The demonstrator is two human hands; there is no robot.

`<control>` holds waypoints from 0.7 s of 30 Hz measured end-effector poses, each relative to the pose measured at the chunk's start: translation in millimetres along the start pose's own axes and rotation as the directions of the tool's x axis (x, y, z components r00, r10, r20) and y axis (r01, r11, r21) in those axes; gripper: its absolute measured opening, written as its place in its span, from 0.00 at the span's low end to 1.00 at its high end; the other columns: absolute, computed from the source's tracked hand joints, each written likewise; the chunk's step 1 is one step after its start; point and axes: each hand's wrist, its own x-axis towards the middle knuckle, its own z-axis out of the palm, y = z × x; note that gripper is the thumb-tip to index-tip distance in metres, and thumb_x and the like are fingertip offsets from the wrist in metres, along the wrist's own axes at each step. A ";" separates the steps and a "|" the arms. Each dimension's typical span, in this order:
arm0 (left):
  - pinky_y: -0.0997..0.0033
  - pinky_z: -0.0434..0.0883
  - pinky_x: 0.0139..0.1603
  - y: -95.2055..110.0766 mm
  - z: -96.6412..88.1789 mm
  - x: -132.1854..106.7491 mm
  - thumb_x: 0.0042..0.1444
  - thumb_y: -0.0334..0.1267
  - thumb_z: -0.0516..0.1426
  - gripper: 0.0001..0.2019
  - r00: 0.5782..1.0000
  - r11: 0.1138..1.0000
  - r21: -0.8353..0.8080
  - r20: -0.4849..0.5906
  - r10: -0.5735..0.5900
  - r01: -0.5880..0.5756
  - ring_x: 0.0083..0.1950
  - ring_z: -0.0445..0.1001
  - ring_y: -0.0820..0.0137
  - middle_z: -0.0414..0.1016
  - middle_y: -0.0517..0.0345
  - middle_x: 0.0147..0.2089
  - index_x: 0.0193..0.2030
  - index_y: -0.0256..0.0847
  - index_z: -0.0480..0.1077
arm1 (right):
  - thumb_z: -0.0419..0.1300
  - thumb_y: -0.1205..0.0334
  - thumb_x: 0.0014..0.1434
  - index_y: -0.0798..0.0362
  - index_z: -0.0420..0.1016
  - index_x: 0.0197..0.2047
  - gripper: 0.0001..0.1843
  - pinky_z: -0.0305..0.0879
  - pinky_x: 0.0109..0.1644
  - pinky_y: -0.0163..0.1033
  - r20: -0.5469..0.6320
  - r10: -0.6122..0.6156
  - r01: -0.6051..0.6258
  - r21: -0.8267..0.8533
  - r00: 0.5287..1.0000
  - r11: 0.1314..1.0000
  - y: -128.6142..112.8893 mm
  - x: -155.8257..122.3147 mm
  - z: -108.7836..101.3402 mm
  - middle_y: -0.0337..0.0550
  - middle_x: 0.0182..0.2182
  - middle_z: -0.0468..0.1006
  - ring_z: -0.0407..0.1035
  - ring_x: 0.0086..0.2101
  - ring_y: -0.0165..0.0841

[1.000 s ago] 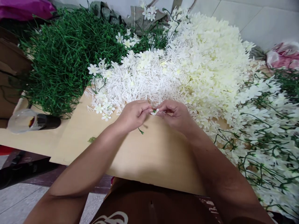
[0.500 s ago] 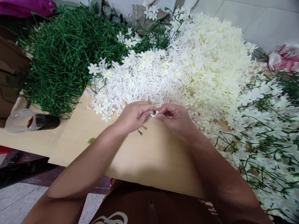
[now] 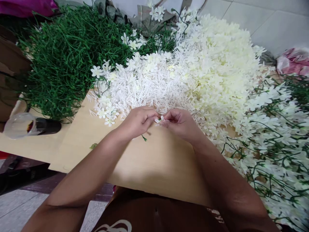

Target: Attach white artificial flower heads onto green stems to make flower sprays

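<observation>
My left hand [image 3: 141, 120] pinches a green plastic stem [image 3: 144, 138], whose lower end pokes out below the palm. Right beside it, my right hand [image 3: 180, 124] is closed in a pinch on a small white artificial flower [image 3: 159, 120]. The fingertips of both hands nearly meet at this flower, above the tan board. Just beyond the hands lies a heap of thin white stamens [image 3: 154, 87]. A large pile of cream-white flower heads [image 3: 222, 64] rises behind and to the right.
Green stems [image 3: 65, 61] are heaped at the back left. Flowers on green stems [image 3: 272, 151] spread along the right. A clear plastic cup [image 3: 20, 125] with a dark drink lies near the left edge of the cardboard [image 3: 154, 164]. A pink-and-white bag [image 3: 293, 61] sits far right.
Both hands stay almost in place over the board. The fingers of my right hand have shifted slightly at the white flower.
</observation>
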 end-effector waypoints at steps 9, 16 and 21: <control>0.74 0.63 0.33 0.9 0.9 0.0 0.61 0.33 0.49 0.12 0.998 0.998 0.034 0.013 -0.058 0.058 0.31 0.70 0.72 0.72 0.59 0.27 0.31 0.39 0.72 | 0.72 0.45 0.41 0.55 0.69 0.22 0.23 0.51 0.24 0.33 0.002 0.072 -0.072 0.071 0.997 0.995 0.4 2.9 0.7 0.33 0.18 0.65 0.54 0.21 0.23; 0.75 0.62 0.31 4.4 5.0 2.0 0.61 0.36 0.51 0.12 0.993 0.985 -0.127 -0.024 -0.119 0.115 0.28 0.66 0.74 0.66 0.62 0.24 0.27 0.38 0.68 | 0.73 0.48 0.44 0.54 0.71 0.25 0.20 0.64 0.30 0.36 -0.020 -0.042 0.043 0.091 0.999 0.995 7.9 2.9 -1.2 0.40 0.24 0.75 0.68 0.27 0.29; 0.74 0.63 0.33 7.2 5.0 3.7 0.59 0.37 0.53 0.10 0.969 0.924 -0.323 -0.071 -0.238 0.204 0.30 0.66 0.74 0.68 0.61 0.26 0.27 0.38 0.69 | 0.65 0.59 0.57 0.51 0.74 0.29 0.08 0.72 0.47 0.42 -0.105 -0.334 0.337 0.004 0.937 0.942 14.9 0.3 2.8 0.43 0.33 0.80 0.77 0.42 0.35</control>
